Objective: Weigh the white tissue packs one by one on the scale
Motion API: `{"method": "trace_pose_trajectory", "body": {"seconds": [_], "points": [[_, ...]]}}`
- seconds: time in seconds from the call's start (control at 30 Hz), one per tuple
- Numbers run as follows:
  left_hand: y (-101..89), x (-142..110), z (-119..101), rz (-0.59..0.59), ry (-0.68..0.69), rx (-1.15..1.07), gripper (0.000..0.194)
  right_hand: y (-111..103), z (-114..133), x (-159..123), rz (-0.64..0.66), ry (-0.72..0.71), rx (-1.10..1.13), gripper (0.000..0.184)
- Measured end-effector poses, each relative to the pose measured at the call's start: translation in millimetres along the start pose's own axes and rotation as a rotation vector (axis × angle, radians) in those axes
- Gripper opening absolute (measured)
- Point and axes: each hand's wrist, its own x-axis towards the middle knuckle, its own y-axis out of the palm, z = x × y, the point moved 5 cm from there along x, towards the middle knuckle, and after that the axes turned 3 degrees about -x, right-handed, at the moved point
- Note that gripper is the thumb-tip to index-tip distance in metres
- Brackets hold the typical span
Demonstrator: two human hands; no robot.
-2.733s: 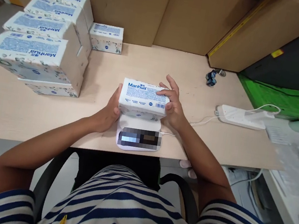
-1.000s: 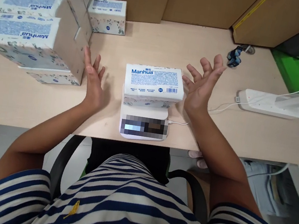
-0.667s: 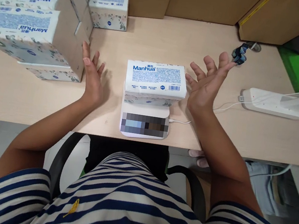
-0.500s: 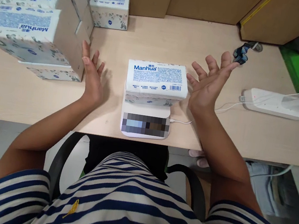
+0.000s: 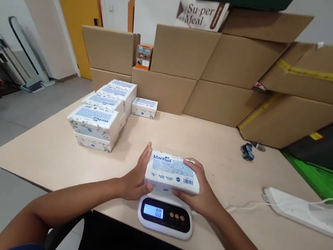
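Observation:
A white tissue pack point(image 5: 173, 171) printed "Manhua" is held between my two hands over the kitchen scale point(image 5: 166, 220). My left hand point(image 5: 135, 180) presses against its left side, thumb at the lower front corner. Around the right end is my right hand point(image 5: 203, 191), fingers over the top edge and thumb beneath the front. The scale's lit display reads 0.0, beside several round buttons. The pack covers most of the weighing plate; whether it still touches the plate I cannot tell.
Stacked tissue packs point(image 5: 100, 121) stand at the table's left, with a single pack point(image 5: 144, 108) behind. Cardboard boxes point(image 5: 223, 102) wall off the back. On the right lie a white power strip point(image 5: 303, 212) with cables and a small dark bundle point(image 5: 247, 151).
Both hands have come in from the sides and closed on the tissue pack. The head view has tilted up, showing more of the room; the scale's display is now readable.

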Motion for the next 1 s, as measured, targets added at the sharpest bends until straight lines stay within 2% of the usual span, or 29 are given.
{"method": "trace_pose_trajectory", "body": {"seconds": [0.13,0.2,0.27,0.37,0.47,0.57,0.63,0.73,0.83,1.0], "points": [[-9.5,2.8,-10.6,0.023,0.101,0.043,0.107,-9.0,5.1,3.7,0.011,0.009,-0.058,0.085],[-13.7,5.7,-7.0,-0.023,0.116,0.047,0.103,-17.2,10.8,9.9,0.005,0.037,-0.106,0.081],[-17.4,8.2,-1.0,-0.126,0.152,0.061,0.097,-28.1,17.0,24.1,-0.002,0.066,-0.156,0.079],[-24.4,10.1,9.8,-0.313,0.163,0.101,0.091,-43.8,24.1,68.0,-0.054,0.135,-0.142,0.082],[-32.1,10.0,22.4,-0.423,0.018,0.113,0.093,-45.3,25.0,136.3,-0.159,0.235,0.031,0.09],[-34.6,10.3,32.2,-0.425,-0.14,0.076,0.095,-30.9,29.9,215.7,-0.277,0.148,0.117,0.091],[-33.7,11.8,38.1,-0.401,-0.229,0.051,0.095,-14.7,32.0,263.7,-0.31,0.107,-0.036,0.086],[-33.2,14.7,45.1,-0.404,-0.335,0.024,0.095,14.4,23.6,314.9,-0.305,0.166,-0.175,0.079],[-32.7,16.7,45.7,-0.389,-0.382,0.019,0.09,44.6,6.9,339.5,-0.244,0.18,-0.143,0.074],[-26.9,14.8,44.8,-0.272,-0.429,0.055,0.09,84.7,-19.0,352.7,-0.124,0.112,-0.087,0.074]]}}
